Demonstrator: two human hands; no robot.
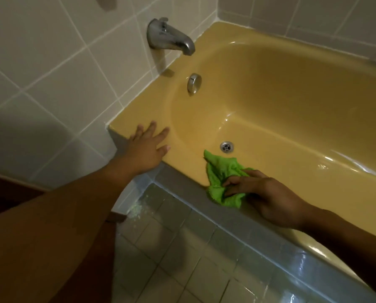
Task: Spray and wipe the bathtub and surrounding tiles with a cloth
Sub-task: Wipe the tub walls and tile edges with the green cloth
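Observation:
A mustard-yellow bathtub [292,101] fills the right half of the view. My left hand [146,147] lies flat with spread fingers on the tub's near left corner rim. A crumpled green cloth [221,178] sits on the front rim, partly hanging into the tub. My right hand [263,193] grips the cloth's near end with curled fingers. White wall tiles [62,68] rise behind the tub's left end. No spray bottle is in view.
A metal faucet spout [171,37] juts from the wall over the tub's end. Below it are a round overflow knob [194,83] and the drain [226,146]. Grey tiles [204,215] clad the tub's front. Pale specks lie on the floor tiles [139,209].

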